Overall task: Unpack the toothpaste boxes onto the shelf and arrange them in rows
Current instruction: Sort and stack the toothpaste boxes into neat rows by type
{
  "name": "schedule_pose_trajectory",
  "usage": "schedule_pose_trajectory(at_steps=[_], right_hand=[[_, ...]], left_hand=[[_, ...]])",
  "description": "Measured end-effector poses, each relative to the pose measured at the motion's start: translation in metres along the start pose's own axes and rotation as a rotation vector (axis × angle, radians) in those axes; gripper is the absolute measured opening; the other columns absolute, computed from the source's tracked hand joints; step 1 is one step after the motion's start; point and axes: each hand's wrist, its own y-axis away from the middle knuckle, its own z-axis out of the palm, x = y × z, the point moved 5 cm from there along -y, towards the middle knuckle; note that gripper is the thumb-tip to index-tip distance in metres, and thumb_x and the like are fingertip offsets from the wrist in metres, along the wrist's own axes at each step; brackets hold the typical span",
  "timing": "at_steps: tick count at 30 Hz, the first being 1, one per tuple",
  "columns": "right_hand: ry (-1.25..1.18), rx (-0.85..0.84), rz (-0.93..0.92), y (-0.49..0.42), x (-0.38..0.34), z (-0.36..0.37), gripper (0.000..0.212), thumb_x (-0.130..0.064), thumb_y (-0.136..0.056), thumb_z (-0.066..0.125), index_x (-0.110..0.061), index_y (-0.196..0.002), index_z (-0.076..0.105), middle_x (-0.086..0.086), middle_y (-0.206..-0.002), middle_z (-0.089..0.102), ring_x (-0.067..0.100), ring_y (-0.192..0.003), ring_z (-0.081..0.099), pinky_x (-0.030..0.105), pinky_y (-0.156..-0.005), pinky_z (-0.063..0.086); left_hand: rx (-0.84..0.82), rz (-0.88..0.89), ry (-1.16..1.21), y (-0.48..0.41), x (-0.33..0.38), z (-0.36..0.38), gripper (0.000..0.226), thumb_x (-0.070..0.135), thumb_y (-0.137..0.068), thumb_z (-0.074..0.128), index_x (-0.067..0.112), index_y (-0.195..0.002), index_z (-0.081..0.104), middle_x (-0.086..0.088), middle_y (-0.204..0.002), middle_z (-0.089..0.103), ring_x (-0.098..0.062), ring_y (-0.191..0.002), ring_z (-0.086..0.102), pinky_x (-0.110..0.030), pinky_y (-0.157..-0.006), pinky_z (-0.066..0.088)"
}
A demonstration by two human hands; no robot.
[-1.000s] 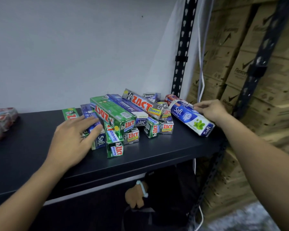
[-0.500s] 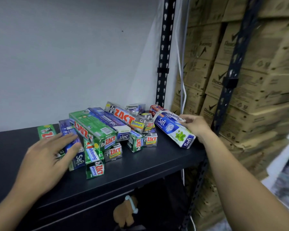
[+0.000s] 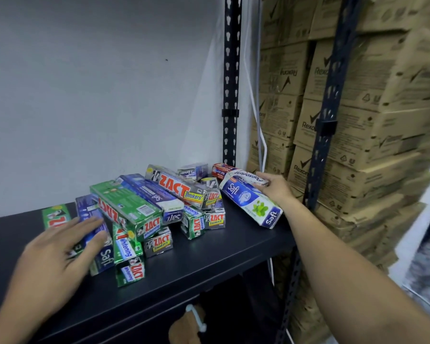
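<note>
A loose pile of toothpaste boxes lies on the black shelf [image 3: 209, 264]. A long green Zact box [image 3: 124, 207] lies over a dark blue Safi box [image 3: 157, 194] and a silver Zact Smokers box [image 3: 176, 187]. My left hand [image 3: 60, 252] lies flat with straight fingers on a blue Safi box [image 3: 102, 254] and a green Zact box [image 3: 56, 217] at the pile's left end. My right hand [image 3: 274, 188] touches the far end of a white-and-blue Safi box [image 3: 251, 199] at the right end, fingers resting against a Pepsodent box [image 3: 243, 176].
A grey wall backs the shelf. Black perforated uprights [image 3: 231, 80] stand at the shelf's right end. Stacked brown cartons [image 3: 370, 125] fill the space beyond them. A white cable [image 3: 261, 135] hangs by the rear upright. A lower level shows dark items.
The view has swung right and up, so the pile sits lower left. Both hands stay on the same boxes; the white-and-blue Safi box has barely shifted.
</note>
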Motion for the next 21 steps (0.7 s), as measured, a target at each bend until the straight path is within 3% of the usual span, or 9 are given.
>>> schedule_pose_trajectory(at_steps=[4, 8, 10, 14, 21], right_hand=[[-0.099, -0.002, 0.057, 0.0, -0.003, -0.002, 0.051, -0.027, -0.082, 0.078, -0.022, -0.131, 0.063, 0.001, -0.134, 0.061, 0.019, -0.111, 0.062, 0.035, -0.101, 0.048], [-0.266, 0.14, 0.085, -0.001, -0.004, -0.011, 0.035, -0.025, -0.082, 0.078, -0.032, -0.116, 0.071, -0.001, -0.127, 0.062, 0.021, -0.114, 0.061, 0.037, -0.102, 0.048], [-0.377, 0.17, 0.124, -0.004, -0.003, -0.012, 0.03, -0.021, -0.079, 0.08, -0.035, -0.104, 0.074, 0.005, -0.125, 0.065, 0.023, -0.1, 0.069, 0.039, -0.089, 0.057], [-0.495, 0.258, 0.092, 0.007, -0.018, -0.018, 0.029, -0.01, -0.086, 0.073, -0.017, -0.115, 0.072, 0.01, -0.111, 0.068, 0.022, -0.089, 0.071, 0.031, -0.069, 0.062], [-0.608, 0.312, -0.048, 0.031, -0.044, -0.031, 0.024, -0.012, -0.09, 0.068, -0.018, -0.113, 0.072, 0.001, -0.102, 0.067, 0.015, -0.089, 0.069, 0.029, -0.073, 0.061]], left_hand=[[0.001, 0.004, -0.055, -0.001, -0.001, 0.001, 0.072, 0.078, -0.082, 0.033, 0.03, -0.119, 0.071, -0.001, -0.129, 0.066, -0.023, -0.127, 0.054, -0.045, -0.106, 0.04], [0.012, 0.007, -0.056, -0.001, 0.001, -0.001, 0.066, 0.073, -0.082, 0.037, 0.03, -0.118, 0.071, 0.002, -0.127, 0.067, -0.022, -0.126, 0.055, -0.042, -0.105, 0.039], [0.015, 0.015, -0.062, -0.001, 0.002, -0.001, 0.064, 0.072, -0.082, 0.038, 0.031, -0.118, 0.072, 0.003, -0.126, 0.067, -0.02, -0.126, 0.055, -0.039, -0.105, 0.039], [0.039, 0.02, -0.073, 0.0, 0.007, -0.004, 0.064, 0.068, -0.082, 0.039, 0.027, -0.116, 0.074, 0.0, -0.123, 0.069, -0.024, -0.124, 0.057, -0.043, -0.101, 0.042], [0.047, 0.014, -0.098, 0.001, 0.005, -0.003, 0.062, 0.069, -0.083, 0.038, 0.029, -0.116, 0.074, 0.005, -0.123, 0.069, -0.021, -0.124, 0.057, -0.045, -0.103, 0.043]])
